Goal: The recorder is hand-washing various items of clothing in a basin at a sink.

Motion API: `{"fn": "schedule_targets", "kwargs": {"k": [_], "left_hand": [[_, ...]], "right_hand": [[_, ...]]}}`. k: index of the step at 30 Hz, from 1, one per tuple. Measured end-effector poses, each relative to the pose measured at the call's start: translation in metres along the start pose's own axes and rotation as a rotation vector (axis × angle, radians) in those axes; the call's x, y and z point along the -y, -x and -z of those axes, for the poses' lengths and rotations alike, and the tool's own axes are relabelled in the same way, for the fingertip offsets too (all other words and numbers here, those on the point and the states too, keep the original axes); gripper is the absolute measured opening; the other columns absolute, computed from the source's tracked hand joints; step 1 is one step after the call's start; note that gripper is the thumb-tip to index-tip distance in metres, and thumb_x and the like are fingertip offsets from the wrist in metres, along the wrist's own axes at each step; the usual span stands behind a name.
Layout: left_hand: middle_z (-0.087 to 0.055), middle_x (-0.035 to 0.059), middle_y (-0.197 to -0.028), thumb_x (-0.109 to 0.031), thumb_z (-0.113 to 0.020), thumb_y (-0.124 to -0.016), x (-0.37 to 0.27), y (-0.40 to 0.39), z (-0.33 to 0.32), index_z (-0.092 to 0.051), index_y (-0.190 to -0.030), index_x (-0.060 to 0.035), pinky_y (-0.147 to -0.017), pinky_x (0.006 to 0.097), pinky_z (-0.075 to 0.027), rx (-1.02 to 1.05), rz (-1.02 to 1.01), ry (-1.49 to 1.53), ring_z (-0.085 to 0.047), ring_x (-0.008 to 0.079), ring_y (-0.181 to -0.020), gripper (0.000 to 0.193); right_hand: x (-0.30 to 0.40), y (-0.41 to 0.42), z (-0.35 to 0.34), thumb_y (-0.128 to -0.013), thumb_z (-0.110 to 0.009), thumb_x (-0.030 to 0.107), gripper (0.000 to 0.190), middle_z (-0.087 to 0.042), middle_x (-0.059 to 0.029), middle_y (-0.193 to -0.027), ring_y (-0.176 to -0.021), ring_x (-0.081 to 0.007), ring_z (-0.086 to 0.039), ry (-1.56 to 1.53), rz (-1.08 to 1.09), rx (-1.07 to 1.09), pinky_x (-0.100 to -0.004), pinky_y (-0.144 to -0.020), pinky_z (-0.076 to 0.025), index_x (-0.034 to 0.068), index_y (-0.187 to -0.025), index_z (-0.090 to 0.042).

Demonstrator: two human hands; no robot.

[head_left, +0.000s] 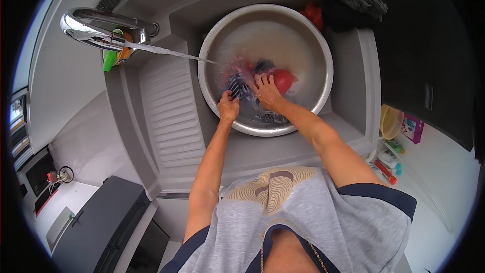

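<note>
A round metal basin (326,79) stands in the grey laundry sink, holding cloudy water and wet clothes. My left hand (229,107) is at the basin's near left, its fingers pinching the edge of a dark striped cloth (235,86). Palm down, my right hand (269,93) rests with fingers apart on the wet clothes, beside a bulging red cloth (282,80). More dark fabric (264,65) lies just beyond it, partly under water. From a chrome faucet (94,34) at the left, a stream of water (170,52) runs into the basin.
Left of the basin is a ribbed washboard (172,117) moulded into the sink (369,83). A black plastic bag (356,0) sits on the far right corner. A cup with a green-handled item (110,60) stands below the faucet. Bottles (388,159) and a yellow basin (391,122) are at right.
</note>
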State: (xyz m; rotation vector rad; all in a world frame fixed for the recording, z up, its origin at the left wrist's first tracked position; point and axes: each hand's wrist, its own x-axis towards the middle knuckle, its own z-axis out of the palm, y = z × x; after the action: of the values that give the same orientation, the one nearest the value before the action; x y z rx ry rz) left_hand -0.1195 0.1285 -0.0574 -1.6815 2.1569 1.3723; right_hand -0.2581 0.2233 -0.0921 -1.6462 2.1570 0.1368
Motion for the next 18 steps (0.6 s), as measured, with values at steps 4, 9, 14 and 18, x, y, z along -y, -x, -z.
{"fn": "schedule_targets", "kwargs": {"k": [4, 9, 14, 18], "left_hand": [[-0.059, 0.0176, -0.097, -0.010, -0.064, -0.070, -0.015, 0.010, 0.006, -0.042, -0.118, -0.0015, -0.082, 0.0351, -0.044, 0.135, 0.084, 0.087, -0.058, 0.0297, -0.089, 0.053], [-0.045, 0.0173, -0.121, -0.014, -0.077, -0.057, -0.012, 0.012, -0.001, -0.028, -0.130, -0.0068, -0.084, 0.0381, -0.043, 0.032, -0.357, 0.102, -0.048, 0.0308, -0.106, 0.088], [-0.048, 0.0137, -0.116, -0.018, -0.074, -0.061, -0.041, 0.011, -0.002, -0.034, -0.126, -0.0067, -0.086, 0.0348, -0.042, 0.159, -0.671, 0.307, -0.047, 0.0263, -0.107, 0.077], [-0.055, 0.0051, -0.103, -0.015, -0.054, -0.084, -0.109, 0.062, 0.082, -0.049, -0.113, -0.0097, -0.076, 0.0277, -0.047, 0.376, -0.387, 0.404, -0.054, 0.0150, -0.093, 0.031]], "right_hand": [[-0.035, -0.003, 0.000, -0.066, -0.063, 0.019, 0.044, -0.059, -0.0189, -0.094, -0.088, -0.0311, -0.058, -0.075, 0.151, 0.183, -0.0449, -0.074, -0.043, 0.013, -0.109, -0.055], [-0.039, 0.021, 0.110, -0.062, -0.057, 0.009, 0.037, -0.061, -0.0142, -0.075, -0.068, -0.0267, -0.060, -0.850, -0.142, 0.032, -0.0353, -0.065, -0.048, 0.008, -0.099, -0.057], [0.010, 0.037, 0.179, -0.058, -0.055, 0.003, 0.035, -0.061, -0.0108, -0.079, -0.070, -0.0203, -0.060, -0.913, 0.209, -0.164, -0.0304, -0.068, -0.047, 0.004, -0.093, -0.056], [0.040, 0.047, 0.233, -0.059, -0.054, -0.002, 0.052, -0.060, -0.0067, -0.090, -0.082, -0.0140, -0.056, -1.325, 0.332, -0.341, -0.0266, -0.076, -0.045, 0.009, -0.109, -0.048]]}}
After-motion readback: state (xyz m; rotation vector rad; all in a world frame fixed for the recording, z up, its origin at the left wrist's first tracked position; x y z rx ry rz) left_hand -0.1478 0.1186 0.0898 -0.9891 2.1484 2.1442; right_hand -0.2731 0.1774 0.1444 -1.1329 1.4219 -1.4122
